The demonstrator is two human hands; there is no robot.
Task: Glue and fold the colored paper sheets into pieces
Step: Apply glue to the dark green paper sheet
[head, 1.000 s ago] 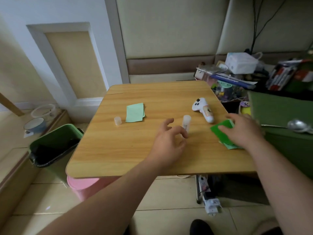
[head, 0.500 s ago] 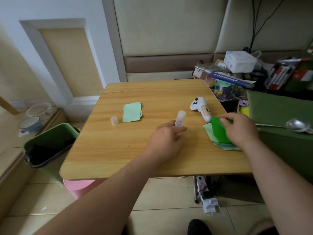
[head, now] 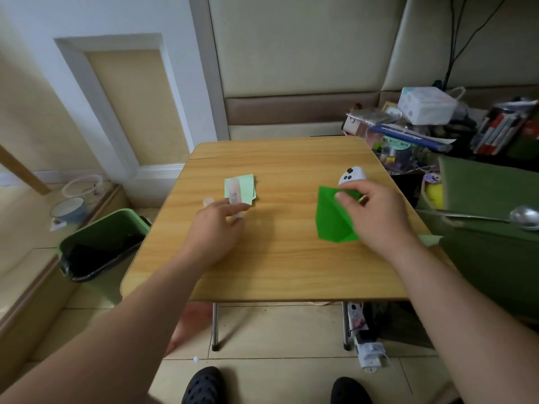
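The left hand [head: 217,228] has its fingers curled round a translucent glue stick [head: 234,196], which looks uncapped; the small pale thing just left of the fingers may be its cap [head: 207,202], though it is too blurred to be sure. The stick's tip points up-frame over the pale green sheets [head: 240,191] lying near the counter's centre. If the tip dips, it could smear glue on those sheets or on the bare counter [head: 271,266], and a sheet might then stick where it is not wanted.

The right hand [head: 376,217] pinches a bright green sheet [head: 331,220] at its upper edge, right of centre. The sheet is lifted and bowed, with a crease running down from the fingers, so it may sag or fold off line if it is set down carelessly. A white game controller [head: 351,176] sits just behind it at the upper right, close enough to be knocked. A pale green corner [head: 430,239] pokes out at the counter's right edge, beyond the wrist; a brush of the forearm could send it off the counter.

The bright sheet is thin, glossy and saturated green, with no glue visible on it.
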